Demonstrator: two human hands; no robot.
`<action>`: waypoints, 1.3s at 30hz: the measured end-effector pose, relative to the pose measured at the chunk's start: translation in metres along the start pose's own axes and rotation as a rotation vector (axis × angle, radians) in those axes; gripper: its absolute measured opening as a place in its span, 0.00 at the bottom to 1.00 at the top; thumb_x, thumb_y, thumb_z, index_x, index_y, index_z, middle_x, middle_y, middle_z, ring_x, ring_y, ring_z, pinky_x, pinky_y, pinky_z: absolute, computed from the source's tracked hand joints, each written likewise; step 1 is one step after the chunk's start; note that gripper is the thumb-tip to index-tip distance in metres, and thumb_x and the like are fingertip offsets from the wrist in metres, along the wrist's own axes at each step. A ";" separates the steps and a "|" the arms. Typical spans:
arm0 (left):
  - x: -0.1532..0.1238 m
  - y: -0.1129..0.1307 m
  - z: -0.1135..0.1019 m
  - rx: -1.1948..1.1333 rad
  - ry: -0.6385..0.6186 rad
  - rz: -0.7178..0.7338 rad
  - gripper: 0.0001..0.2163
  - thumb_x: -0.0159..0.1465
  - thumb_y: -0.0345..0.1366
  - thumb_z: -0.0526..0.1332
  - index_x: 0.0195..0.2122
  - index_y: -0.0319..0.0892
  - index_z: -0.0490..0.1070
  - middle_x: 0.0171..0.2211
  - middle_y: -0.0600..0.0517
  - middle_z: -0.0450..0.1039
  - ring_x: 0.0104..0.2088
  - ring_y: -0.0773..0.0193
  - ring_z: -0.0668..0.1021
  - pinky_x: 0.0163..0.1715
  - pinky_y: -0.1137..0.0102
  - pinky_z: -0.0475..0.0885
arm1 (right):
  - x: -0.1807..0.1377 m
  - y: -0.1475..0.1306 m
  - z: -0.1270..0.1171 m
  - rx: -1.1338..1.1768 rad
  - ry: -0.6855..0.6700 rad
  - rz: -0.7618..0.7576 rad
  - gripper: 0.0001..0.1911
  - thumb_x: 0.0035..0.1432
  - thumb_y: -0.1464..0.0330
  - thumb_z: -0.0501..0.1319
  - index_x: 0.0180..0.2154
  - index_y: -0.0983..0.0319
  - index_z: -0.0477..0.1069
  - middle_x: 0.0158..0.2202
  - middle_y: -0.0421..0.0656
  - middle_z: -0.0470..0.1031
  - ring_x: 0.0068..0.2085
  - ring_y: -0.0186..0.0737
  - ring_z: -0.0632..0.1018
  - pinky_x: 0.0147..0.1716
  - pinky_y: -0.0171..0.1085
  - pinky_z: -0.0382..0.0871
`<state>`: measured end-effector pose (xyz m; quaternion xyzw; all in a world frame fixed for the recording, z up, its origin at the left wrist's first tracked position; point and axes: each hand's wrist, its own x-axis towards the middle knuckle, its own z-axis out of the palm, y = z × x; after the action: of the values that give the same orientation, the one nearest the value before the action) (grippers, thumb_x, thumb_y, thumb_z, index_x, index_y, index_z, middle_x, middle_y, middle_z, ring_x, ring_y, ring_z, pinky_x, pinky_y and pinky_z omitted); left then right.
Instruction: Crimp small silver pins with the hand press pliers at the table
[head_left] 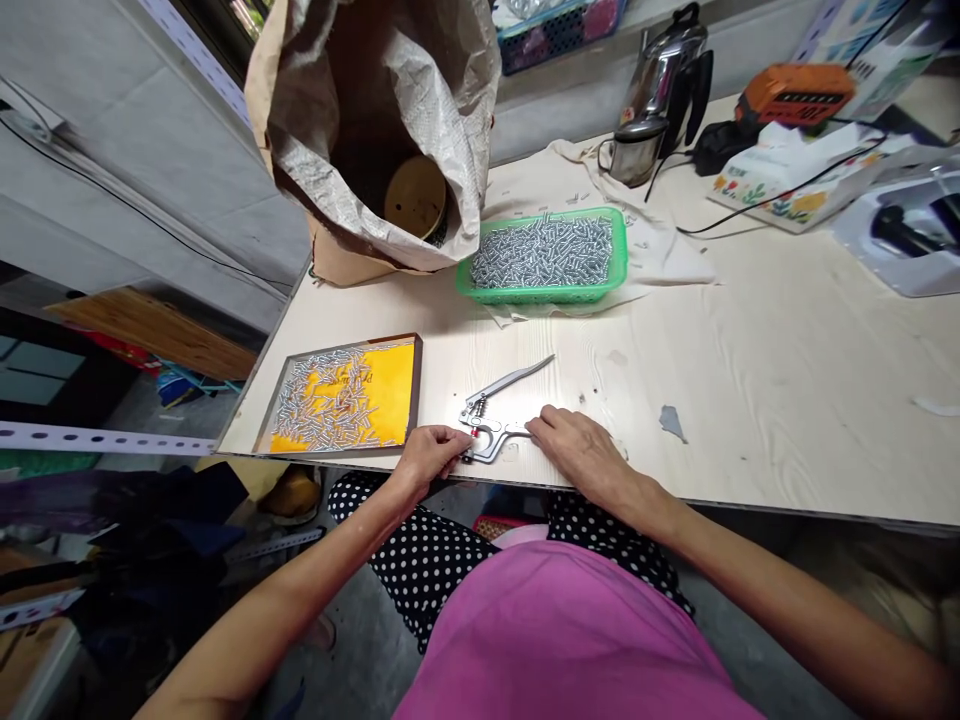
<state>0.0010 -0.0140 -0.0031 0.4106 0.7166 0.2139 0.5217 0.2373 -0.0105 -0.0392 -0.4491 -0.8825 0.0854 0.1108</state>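
Observation:
A pair of metal hand-press pliers (pixel 495 432) with a coil spring lies on the table near its front edge, its upper handle raised away from the lower one. My left hand (pixel 433 452) is closed in a pinch at the jaw, beside a small red part; what sits between the fingertips is too small to make out. My right hand (pixel 581 448) has its fingers curled at the end of the lower handle. To the left, a shallow tray (pixel 414 400) with a yellow bottom holds many small silvery metal pins (pixel 322 405).
A green plastic basket (pixel 616 262) full of similar metal pieces stands behind the pliers. An open woven sack (pixel 457 120) with a round container inside is at the back left. A kettle (pixel 667 75), metal cup (pixel 637 150), orange device (pixel 795 95) and tissue box (pixel 787 190) are further right.

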 end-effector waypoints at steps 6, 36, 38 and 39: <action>0.002 0.008 -0.003 0.119 -0.056 -0.103 0.09 0.57 0.36 0.68 0.26 0.36 0.73 0.13 0.58 0.66 0.13 0.75 0.65 0.13 0.79 0.61 | 0.001 -0.003 -0.009 -0.003 -0.051 -0.006 0.09 0.64 0.78 0.53 0.40 0.62 0.70 0.38 0.45 0.72 0.36 0.40 0.71 0.33 0.39 0.58; -0.015 0.004 -0.001 0.629 0.078 0.240 0.10 0.64 0.39 0.61 0.32 0.38 0.75 0.27 0.50 0.74 0.28 0.64 0.77 0.33 0.67 0.75 | 0.049 0.018 -0.034 0.024 -0.206 -0.065 0.26 0.50 0.57 0.70 0.46 0.66 0.70 0.47 0.52 0.70 0.48 0.52 0.68 0.41 0.44 0.63; -0.017 0.008 0.005 0.819 0.146 0.541 0.08 0.65 0.39 0.61 0.37 0.40 0.75 0.38 0.47 0.75 0.39 0.58 0.78 0.41 0.64 0.74 | 0.049 0.015 -0.035 0.045 -0.206 -0.045 0.26 0.50 0.58 0.70 0.47 0.66 0.70 0.47 0.52 0.70 0.47 0.52 0.68 0.41 0.44 0.63; -0.015 0.011 0.010 0.883 0.140 0.649 0.09 0.65 0.40 0.62 0.41 0.40 0.75 0.42 0.46 0.74 0.44 0.55 0.76 0.44 0.62 0.73 | 0.049 0.015 -0.036 0.050 -0.207 -0.037 0.26 0.50 0.59 0.70 0.47 0.66 0.70 0.47 0.52 0.70 0.47 0.52 0.68 0.41 0.44 0.63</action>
<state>0.0157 -0.0206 0.0101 0.7749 0.6079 0.0696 0.1584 0.2303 0.0395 -0.0029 -0.4187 -0.8949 0.1512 0.0320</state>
